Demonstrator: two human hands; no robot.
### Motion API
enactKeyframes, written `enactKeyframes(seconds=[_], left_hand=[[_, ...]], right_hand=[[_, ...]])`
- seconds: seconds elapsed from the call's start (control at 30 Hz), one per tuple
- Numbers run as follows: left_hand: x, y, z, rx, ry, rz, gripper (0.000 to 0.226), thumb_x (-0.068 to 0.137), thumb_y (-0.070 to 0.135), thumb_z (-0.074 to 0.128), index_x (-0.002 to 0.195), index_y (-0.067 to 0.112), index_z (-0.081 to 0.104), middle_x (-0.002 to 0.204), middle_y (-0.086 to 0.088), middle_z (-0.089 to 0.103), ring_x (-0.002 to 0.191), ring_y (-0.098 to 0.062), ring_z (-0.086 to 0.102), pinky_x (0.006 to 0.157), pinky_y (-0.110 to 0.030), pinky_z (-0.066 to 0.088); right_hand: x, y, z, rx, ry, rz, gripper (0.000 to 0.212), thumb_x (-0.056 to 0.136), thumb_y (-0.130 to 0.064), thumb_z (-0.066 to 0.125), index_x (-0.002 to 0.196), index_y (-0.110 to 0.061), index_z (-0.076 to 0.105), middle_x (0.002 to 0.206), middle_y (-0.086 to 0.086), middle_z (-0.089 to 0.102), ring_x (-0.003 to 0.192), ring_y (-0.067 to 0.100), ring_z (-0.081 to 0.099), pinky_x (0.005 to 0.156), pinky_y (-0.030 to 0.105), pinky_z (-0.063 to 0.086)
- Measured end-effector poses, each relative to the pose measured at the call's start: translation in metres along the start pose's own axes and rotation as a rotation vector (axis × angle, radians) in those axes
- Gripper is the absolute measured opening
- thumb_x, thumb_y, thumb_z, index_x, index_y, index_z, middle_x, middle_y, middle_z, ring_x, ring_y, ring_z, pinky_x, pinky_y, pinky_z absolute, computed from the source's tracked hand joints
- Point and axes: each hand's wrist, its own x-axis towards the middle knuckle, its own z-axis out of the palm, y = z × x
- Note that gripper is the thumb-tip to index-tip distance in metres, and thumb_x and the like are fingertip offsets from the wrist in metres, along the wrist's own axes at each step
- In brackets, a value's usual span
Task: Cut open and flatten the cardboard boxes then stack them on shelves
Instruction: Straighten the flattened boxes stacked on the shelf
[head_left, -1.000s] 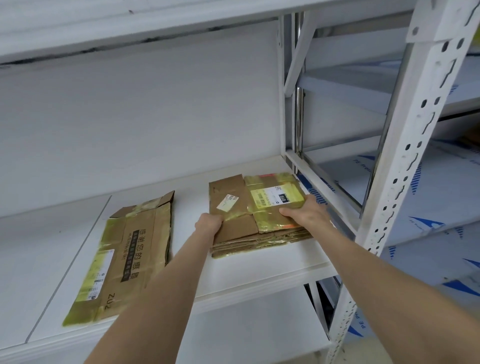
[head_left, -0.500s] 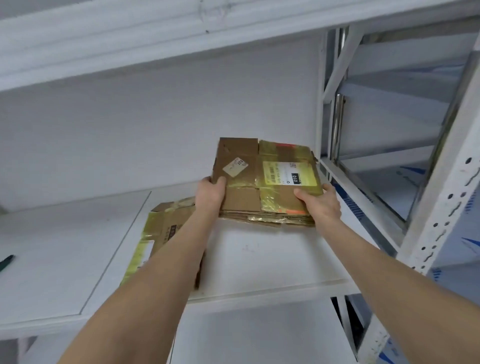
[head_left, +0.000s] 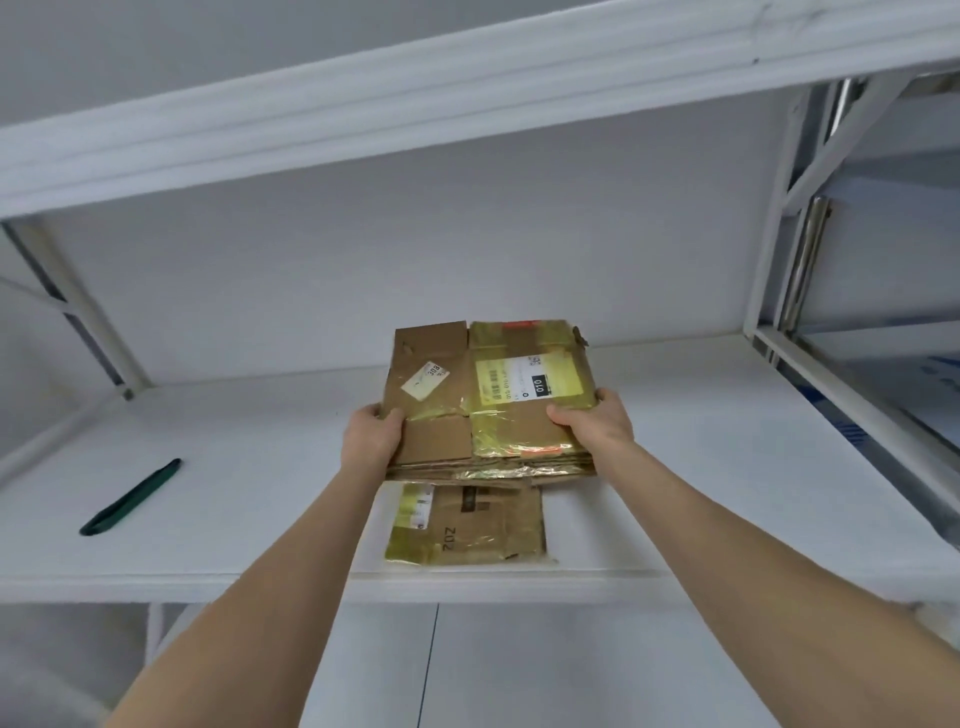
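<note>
A stack of flattened cardboard boxes (head_left: 488, 395) with yellow tape and white labels is held above the white shelf (head_left: 701, 467). My left hand (head_left: 371, 434) grips its left edge, thumb on top. My right hand (head_left: 595, 423) grips its right edge the same way. Under the stack lies another flattened box (head_left: 467, 525) marked "ZOZ", flat on the shelf near the front edge, its far part hidden by the held stack.
A dark green cutter (head_left: 130, 496) lies on the shelf at the left. A shelf board (head_left: 415, 88) runs overhead. White perforated uprights (head_left: 769, 249) stand at the right, with a neighbouring rack (head_left: 883, 338) beyond. A lower shelf (head_left: 467, 670) shows below.
Both hands lifted the stack off the right of the shelf and carried it left, so it now hovers over the other flattened box. A green cutter came into view at the left.
</note>
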Motion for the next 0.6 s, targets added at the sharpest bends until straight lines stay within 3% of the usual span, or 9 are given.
enactKeyframes(seconds=[0.2, 0.37, 0.6], left_hand=[[0.023, -0.040, -0.017, 0.011, -0.076, -0.056, 0.049, 0.093, 0.029, 0.059, 0.137, 0.008, 0.053, 0.127, -0.013, 0.062, 0.113, -0.033, 0.059, 0.100, -0.046, 0.047], [0.030, -0.058, -0.014, -0.155, -0.145, -0.165, 0.047, 0.094, 0.020, 0.062, 0.136, 0.003, 0.051, 0.125, -0.017, 0.062, 0.110, -0.034, 0.061, 0.097, -0.046, 0.050], [0.025, -0.065, 0.001, -0.109, -0.182, -0.217, 0.050, 0.094, 0.021, 0.061, 0.139, 0.004, 0.048, 0.125, -0.016, 0.061, 0.110, -0.034, 0.060, 0.098, -0.047, 0.050]], right_hand=[[-0.015, 0.009, 0.030, -0.017, -0.017, 0.038, 0.074, 0.077, -0.025, 0.082, 0.136, -0.012, 0.040, 0.125, 0.008, 0.060, 0.107, 0.026, 0.061, 0.095, 0.041, 0.051], [-0.016, 0.015, 0.039, -0.067, -0.001, 0.056, 0.071, 0.081, -0.024, 0.079, 0.138, -0.010, 0.038, 0.128, 0.008, 0.057, 0.110, 0.026, 0.058, 0.089, 0.035, 0.048], [-0.013, 0.028, 0.036, -0.119, 0.016, 0.090, 0.067, 0.082, -0.023, 0.077, 0.137, -0.010, 0.041, 0.129, 0.009, 0.058, 0.112, 0.027, 0.058, 0.092, 0.037, 0.048]])
